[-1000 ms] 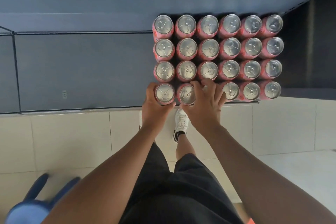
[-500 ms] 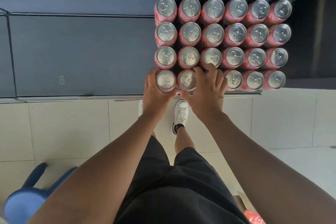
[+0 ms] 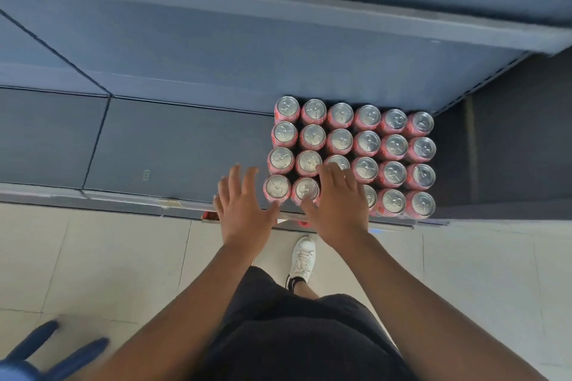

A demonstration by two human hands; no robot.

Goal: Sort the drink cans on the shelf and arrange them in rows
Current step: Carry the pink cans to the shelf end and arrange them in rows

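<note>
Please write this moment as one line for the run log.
left hand: open, beside cans | right hand: open, over front cans | cans: upright, in rows on shelf

Shiny metal cans [image 3: 366,142] stand on a smooth, matt shelf [image 3: 173,145].

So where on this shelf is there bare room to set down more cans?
The dark grey shelf lies bare left of the block of pink drink cans, from the back wall to the front edge. The open left hand hovers at its near corner. Rightwards is crowded: cans packed together up to the side wall.
</note>
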